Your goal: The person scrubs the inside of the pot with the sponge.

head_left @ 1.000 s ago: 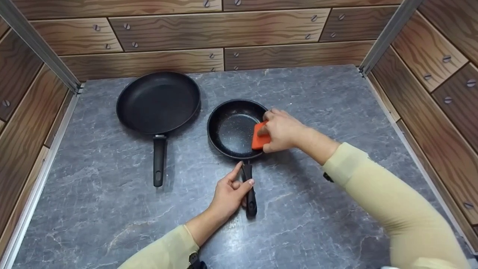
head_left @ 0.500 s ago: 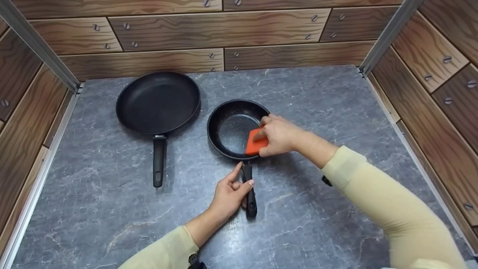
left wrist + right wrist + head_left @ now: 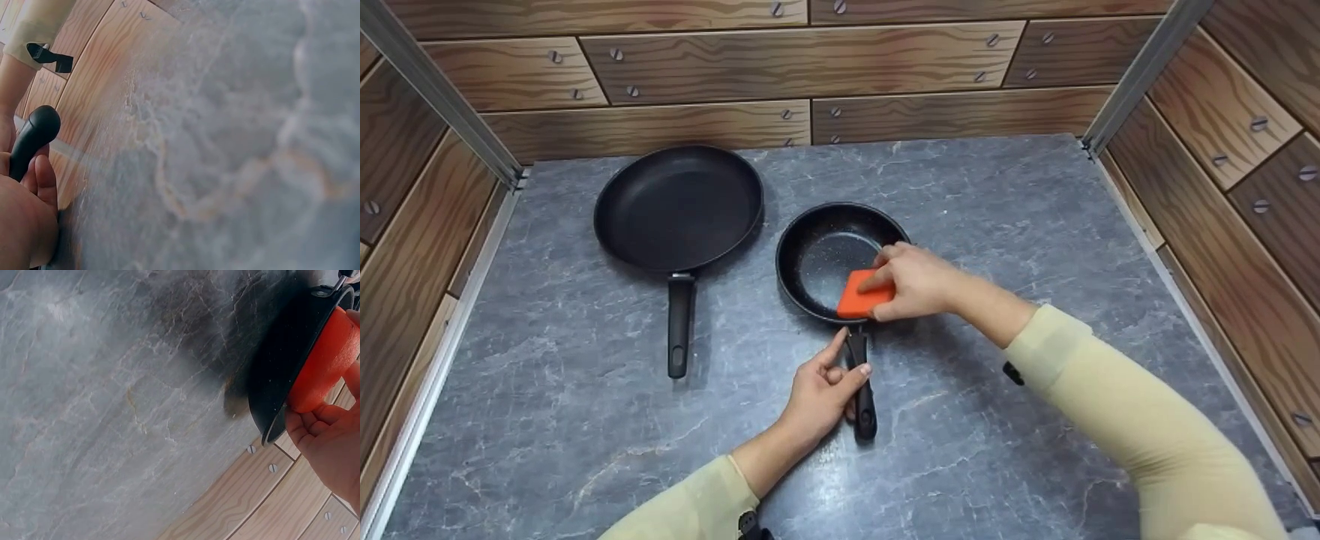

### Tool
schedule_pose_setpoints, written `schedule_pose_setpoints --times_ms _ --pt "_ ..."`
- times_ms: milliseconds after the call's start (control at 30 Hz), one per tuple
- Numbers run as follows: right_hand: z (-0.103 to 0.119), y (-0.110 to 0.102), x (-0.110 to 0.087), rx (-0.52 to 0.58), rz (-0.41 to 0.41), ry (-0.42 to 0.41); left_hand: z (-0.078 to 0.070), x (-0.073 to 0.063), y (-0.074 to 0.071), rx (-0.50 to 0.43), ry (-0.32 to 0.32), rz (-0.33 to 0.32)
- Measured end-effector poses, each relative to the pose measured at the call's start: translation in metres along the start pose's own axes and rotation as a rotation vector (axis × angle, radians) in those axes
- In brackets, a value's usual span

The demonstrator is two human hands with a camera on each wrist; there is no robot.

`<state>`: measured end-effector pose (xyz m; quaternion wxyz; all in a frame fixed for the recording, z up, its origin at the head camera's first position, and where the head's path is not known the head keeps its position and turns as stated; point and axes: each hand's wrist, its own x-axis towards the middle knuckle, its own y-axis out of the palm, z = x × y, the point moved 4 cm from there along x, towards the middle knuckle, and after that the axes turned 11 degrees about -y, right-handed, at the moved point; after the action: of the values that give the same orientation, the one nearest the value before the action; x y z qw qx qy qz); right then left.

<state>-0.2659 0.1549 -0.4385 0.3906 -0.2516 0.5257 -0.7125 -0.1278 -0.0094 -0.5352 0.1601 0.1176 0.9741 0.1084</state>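
Observation:
A small black frying pan with a speckled inside sits mid-table, its handle toward the person. My left hand grips that handle, thumb on top and index finger stretched up toward the rim. In the left wrist view the handle's rounded end pokes out of the curled fingers. My right hand holds an orange sponge against the pan's near inner wall. The right wrist view shows the sponge in the fingers at the rim, covering part of the pan's inside.
A larger black frying pan stands at the back left, its handle pointing toward the person. Wood-patterned walls enclose the grey marbled tabletop at the back and sides.
My right hand has slid the sponge along the small pan's inside, from the right wall toward the near edge by the handle. My left hand keeps its grip in place.

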Motion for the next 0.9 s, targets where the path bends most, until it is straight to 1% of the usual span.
schedule_pose_setpoints --times_ms 567,900 --pt "0.004 0.013 0.005 0.076 -0.074 0.011 0.0 0.001 0.001 0.003 -0.008 -0.001" --pt "0.007 0.018 0.008 0.101 -0.109 -0.009 0.002 0.001 0.0 0.012 -0.026 -0.003"
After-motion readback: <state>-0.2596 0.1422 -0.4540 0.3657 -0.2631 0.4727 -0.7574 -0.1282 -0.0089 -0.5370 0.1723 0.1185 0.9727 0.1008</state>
